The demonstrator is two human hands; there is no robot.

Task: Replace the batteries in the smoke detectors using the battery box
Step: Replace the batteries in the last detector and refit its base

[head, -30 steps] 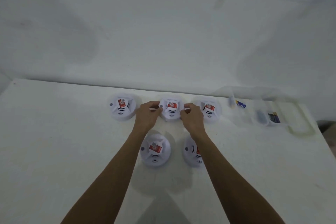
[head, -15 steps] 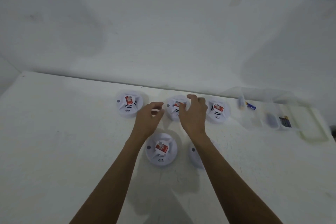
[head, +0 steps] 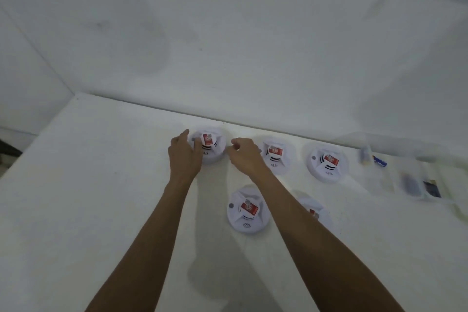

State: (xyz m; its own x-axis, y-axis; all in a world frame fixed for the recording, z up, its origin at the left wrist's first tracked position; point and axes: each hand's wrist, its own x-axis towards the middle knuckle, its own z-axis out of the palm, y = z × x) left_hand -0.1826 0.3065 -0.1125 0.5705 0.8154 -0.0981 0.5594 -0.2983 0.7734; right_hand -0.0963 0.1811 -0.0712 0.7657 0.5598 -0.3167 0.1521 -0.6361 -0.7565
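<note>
Left hand touched the far-left detector; right hand hovered beside it, both seemingly open, gripping nothing.

Dim, flat light; soft arm shadows; right edge smeared by blur.

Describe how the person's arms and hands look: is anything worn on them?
Both forearms are bare up to the frame's lower edge: no sleeves show. The left hand and right hand wear no gloves. No watch, bracelet or ring is visible, though the picture is slightly blurred.
</note>
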